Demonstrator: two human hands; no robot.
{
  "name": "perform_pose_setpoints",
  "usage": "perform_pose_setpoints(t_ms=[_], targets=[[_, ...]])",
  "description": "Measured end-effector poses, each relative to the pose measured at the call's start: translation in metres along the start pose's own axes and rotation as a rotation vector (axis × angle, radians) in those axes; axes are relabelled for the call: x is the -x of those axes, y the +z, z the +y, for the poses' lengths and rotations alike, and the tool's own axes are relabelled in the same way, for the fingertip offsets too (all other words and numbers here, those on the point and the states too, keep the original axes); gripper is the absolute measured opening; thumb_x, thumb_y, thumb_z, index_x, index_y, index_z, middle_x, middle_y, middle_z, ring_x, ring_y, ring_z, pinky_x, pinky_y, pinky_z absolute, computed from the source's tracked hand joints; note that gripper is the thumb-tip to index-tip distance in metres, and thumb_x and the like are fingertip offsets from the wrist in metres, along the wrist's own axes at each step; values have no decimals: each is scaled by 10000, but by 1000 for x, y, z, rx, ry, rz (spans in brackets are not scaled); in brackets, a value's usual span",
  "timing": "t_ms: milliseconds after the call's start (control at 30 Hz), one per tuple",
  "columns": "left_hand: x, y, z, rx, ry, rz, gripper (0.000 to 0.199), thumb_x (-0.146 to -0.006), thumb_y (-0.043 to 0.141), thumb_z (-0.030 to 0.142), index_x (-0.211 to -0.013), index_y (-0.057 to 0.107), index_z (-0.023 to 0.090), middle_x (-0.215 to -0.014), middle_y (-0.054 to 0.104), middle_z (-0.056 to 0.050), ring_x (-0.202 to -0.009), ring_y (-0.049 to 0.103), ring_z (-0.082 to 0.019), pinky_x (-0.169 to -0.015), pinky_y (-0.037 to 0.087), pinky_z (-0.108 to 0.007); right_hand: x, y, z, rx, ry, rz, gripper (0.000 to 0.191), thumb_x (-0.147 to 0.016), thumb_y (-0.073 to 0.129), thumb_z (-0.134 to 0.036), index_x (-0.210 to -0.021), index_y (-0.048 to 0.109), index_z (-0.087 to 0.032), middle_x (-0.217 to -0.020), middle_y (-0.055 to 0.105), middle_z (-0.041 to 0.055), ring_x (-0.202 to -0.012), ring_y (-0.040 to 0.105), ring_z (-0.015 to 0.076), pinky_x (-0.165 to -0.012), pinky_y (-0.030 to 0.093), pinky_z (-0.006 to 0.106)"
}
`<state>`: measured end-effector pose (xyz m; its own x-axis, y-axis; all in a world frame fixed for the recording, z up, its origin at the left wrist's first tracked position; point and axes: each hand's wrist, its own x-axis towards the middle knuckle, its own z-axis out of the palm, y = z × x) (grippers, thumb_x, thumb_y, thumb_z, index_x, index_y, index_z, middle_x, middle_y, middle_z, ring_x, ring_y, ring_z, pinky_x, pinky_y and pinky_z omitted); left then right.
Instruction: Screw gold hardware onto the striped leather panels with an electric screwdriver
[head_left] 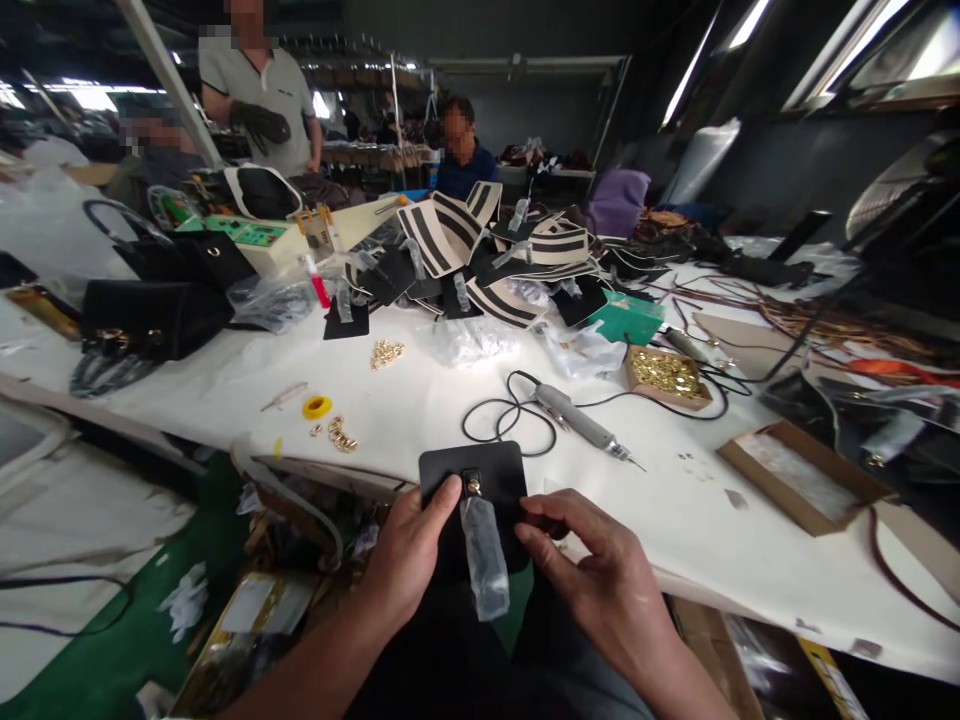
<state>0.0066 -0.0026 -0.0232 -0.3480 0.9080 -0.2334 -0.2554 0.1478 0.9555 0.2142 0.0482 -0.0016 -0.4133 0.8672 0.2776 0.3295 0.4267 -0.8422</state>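
My left hand (409,545) grips the left side of a black leather panel (442,467), thumb on top near a small gold clasp (473,485). From the clasp hangs a tab wrapped in clear plastic (486,560). At the panel's right edge, my right hand (589,550) has thumb and forefinger closed together on the border. The panel is held in front of the table's near edge. Beyond it on the white table lies a grey electric screwdriver (581,422) with a black cable. Small gold rings (343,435) and a yellow tape roll (317,407) lie to the left.
Striped and black leather pieces (442,235) are heaped at the back. A box of gold parts (666,375) and an open cardboard box (802,475) stand right. Black handbags (154,315) sit left. Two people (262,95) are across the table.
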Motion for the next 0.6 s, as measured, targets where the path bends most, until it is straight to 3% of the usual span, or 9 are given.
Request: perform_pose_setpoints(t_ms=[133,267,433,600], targets=[[7,-1,7,-267,102,-21,540,-970,604,643,-1043,805,147,-938,807,-77,-950,722,-265,-888,538,-321,-16,19,-16,54,-190,10,138,-992,697,-305,-1098,756,-238,-970,755,61,-803,729,178,-684,587,259],[13,2,11,-344,202,-50,511,-1008,548,606,-964,784,155,-903,788,-66,-906,707,-241,-842,532,-292,-25,29,-13,186,-319,21,112,-1012,669,-276,-1079,751,-239,-962,770,56,-800,754,185,-681,594,265],[11,3,8,-363,249,-94,505,-1025,511,586,-923,752,154,-873,766,-65,-834,673,-213,-778,517,-272,-28,26,8,349,-507,-3,157,-1030,643,-288,-1138,747,-244,-991,788,67,-804,771,205,-706,618,287],[9,3,7,-415,243,-142,500,-1024,506,569,-877,729,146,-820,722,-46,-776,615,-183,-734,476,-261,-32,18,17,362,-562,-80,200,-1064,568,-298,-1104,758,-250,-951,789,67,-772,775,192,-676,627,258]])
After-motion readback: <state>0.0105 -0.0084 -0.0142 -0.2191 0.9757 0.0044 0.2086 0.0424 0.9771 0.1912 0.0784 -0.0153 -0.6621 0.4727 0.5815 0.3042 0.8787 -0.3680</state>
